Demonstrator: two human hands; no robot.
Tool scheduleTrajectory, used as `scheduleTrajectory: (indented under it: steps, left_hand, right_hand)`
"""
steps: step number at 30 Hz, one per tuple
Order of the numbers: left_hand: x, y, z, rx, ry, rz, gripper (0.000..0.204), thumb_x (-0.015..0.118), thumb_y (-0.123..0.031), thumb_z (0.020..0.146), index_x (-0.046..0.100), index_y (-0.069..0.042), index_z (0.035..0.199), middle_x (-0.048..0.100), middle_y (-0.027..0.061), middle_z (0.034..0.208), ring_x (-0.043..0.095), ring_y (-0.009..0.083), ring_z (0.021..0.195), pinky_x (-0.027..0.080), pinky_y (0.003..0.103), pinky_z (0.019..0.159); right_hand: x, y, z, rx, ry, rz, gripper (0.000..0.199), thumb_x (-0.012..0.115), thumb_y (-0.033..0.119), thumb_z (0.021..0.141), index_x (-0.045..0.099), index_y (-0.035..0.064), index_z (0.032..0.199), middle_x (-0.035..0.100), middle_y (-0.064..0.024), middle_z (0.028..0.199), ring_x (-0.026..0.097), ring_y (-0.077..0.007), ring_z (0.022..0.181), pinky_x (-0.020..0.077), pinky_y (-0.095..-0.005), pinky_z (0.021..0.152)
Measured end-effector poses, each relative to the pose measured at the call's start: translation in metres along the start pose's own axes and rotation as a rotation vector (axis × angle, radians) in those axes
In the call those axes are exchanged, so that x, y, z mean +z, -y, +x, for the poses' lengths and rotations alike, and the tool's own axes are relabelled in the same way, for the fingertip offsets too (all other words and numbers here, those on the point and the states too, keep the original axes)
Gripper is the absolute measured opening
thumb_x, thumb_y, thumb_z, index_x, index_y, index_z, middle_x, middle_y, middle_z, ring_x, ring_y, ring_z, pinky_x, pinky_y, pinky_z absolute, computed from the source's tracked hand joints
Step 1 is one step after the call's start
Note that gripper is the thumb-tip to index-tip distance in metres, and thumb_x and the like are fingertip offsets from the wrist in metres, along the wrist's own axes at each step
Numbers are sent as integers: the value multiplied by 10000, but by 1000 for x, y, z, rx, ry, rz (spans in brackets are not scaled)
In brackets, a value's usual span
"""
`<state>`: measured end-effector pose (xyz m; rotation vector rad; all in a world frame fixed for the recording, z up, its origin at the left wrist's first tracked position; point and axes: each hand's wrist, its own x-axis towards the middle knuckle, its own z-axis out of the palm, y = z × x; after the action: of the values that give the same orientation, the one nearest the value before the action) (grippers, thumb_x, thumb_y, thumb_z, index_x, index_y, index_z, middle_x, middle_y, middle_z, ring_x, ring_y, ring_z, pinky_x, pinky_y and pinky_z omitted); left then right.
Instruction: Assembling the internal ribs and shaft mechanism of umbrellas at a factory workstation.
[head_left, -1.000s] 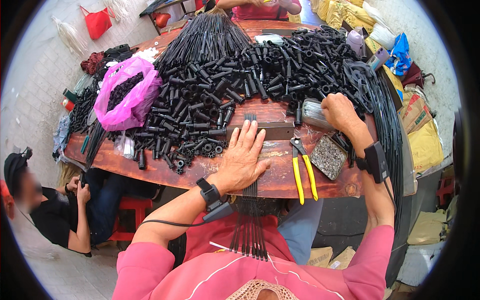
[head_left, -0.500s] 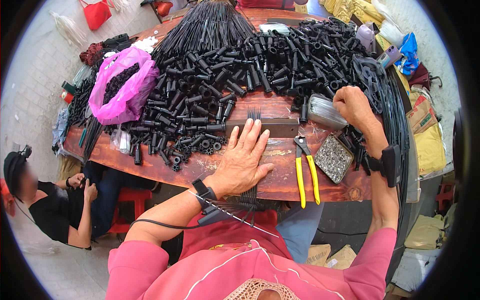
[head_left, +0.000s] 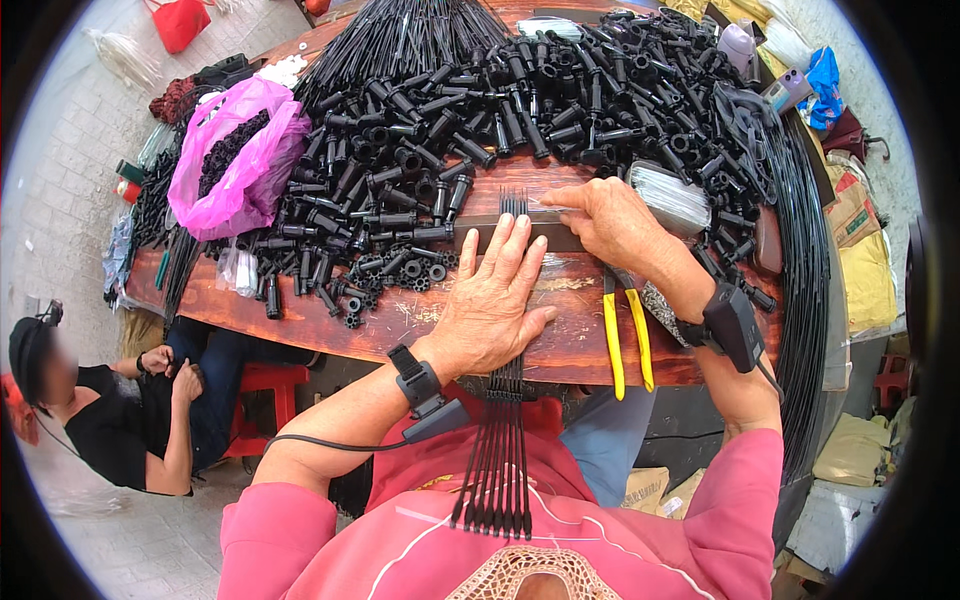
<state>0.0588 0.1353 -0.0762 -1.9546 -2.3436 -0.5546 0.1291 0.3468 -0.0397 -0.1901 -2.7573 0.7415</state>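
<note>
You wore a pink top with long sleeves pushed up past the elbows, white piping across the chest and a lace-trimmed neckline at 6 o'clock. Your left hand (head_left: 490, 305) carried a black wrist-strapped device trailing a black cable toward 8 o'clock. Your right hand (head_left: 615, 225) had a matching black boxy unit, cabled at 4 o'clock.

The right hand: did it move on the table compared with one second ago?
Yes. The right hand came leftward, away from the clear bag, toward the rods.
</note>
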Motion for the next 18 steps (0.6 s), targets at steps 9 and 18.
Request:
scheduleTrajectory:
  steps: [9, 18]
  left_hand:
    - [-2, 0, -1, -12, -8, -30, 766, 628, -385, 869, 323, -9, 1463, 194, 207, 1565, 140, 357, 1469, 73, 530, 1174]
    - [-1, 5, -5, -20, -22, -22, 761, 625, -390, 871, 328, -8, 1459, 203, 214, 1558, 148, 366, 1466, 81, 541, 1168]
  right_hand:
    - [0, -2, 5, 1, 53, -38, 286, 633, 50, 807, 701, 60, 1085, 672, -228, 893, 661, -387, 854, 529, -421, 743]
    - [1, -2, 15, 14, 140, -4, 314, 618, 68, 789, 712, 96, 1088, 691, -206, 917, 665, -367, 902, 526, -430, 827]
